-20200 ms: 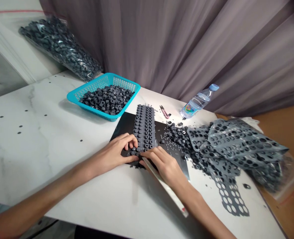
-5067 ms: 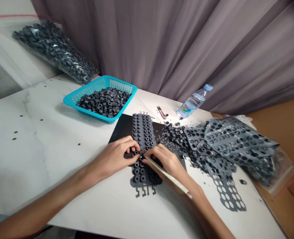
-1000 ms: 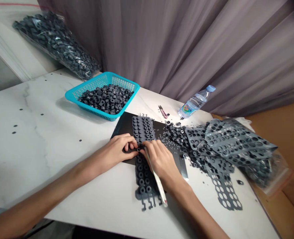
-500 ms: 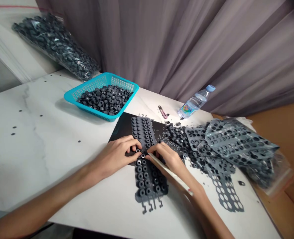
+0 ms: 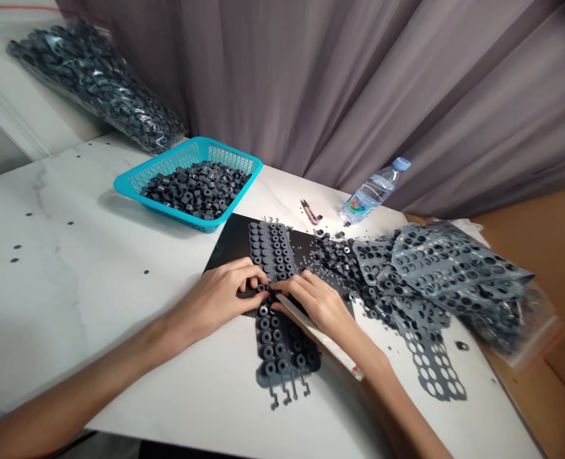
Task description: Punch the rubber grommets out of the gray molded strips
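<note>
A dark grey moulded rubber sheet [image 5: 275, 331] with rows of ring-shaped bushings lies lengthwise before me, its upper part on a black mat [image 5: 228, 242]. My left hand [image 5: 234, 287] is at the sheet's left edge, thumb and fingers pinched on it beside a bushing. From the right, my right hand [image 5: 313, 299] is closed around a long, flat, off-white stick-like tool [image 5: 323, 336] with a red mark at its rear end. The tool's front end meets the sheet near my left fingertips; its exact tip is hidden among the fingers.
A turquoise basket [image 5: 191, 223] of loose bushings stands at the back left, before a filled plastic bag [image 5: 95, 83]. Pink-handled snips [image 5: 309, 212] and a water bottle [image 5: 371, 191] are behind. Loose bushings [image 5: 337, 255] and punched-out sheets [image 5: 454, 268] cover the right side.
My right hand and the tool have shifted slightly left, closer to my left fingertips. The whole view has also slid a little. Both hands stay on the sheet.
</note>
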